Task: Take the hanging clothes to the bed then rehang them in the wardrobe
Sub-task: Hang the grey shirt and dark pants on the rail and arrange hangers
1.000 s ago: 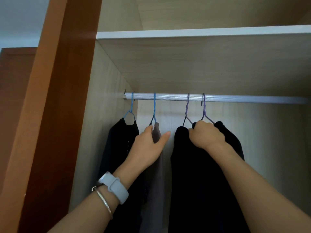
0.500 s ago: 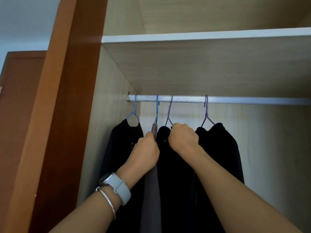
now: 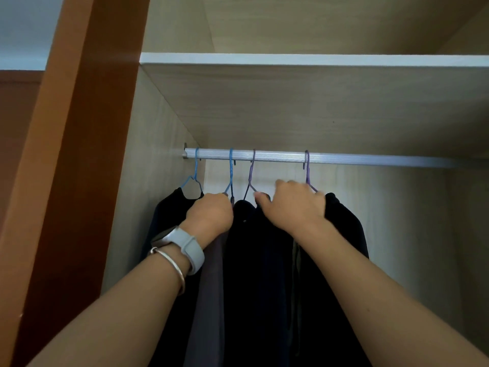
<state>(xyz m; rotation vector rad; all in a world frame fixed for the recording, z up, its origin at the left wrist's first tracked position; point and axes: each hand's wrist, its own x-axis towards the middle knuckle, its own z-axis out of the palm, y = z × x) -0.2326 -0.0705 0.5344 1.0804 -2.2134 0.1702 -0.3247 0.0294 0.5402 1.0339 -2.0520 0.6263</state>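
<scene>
L hand fisted on 2nd blue hanger's neck, R hand loosely curled, reaching for far purple hanger just right of it; 4 garments on rail directly above, running L–R, so hooks lift upward.

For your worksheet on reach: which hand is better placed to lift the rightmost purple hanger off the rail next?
Right. The right hand sits directly below the rightmost purple hanger, touching its shoulder, while the left hand is closed around the second blue hanger, two hangers away.
</scene>
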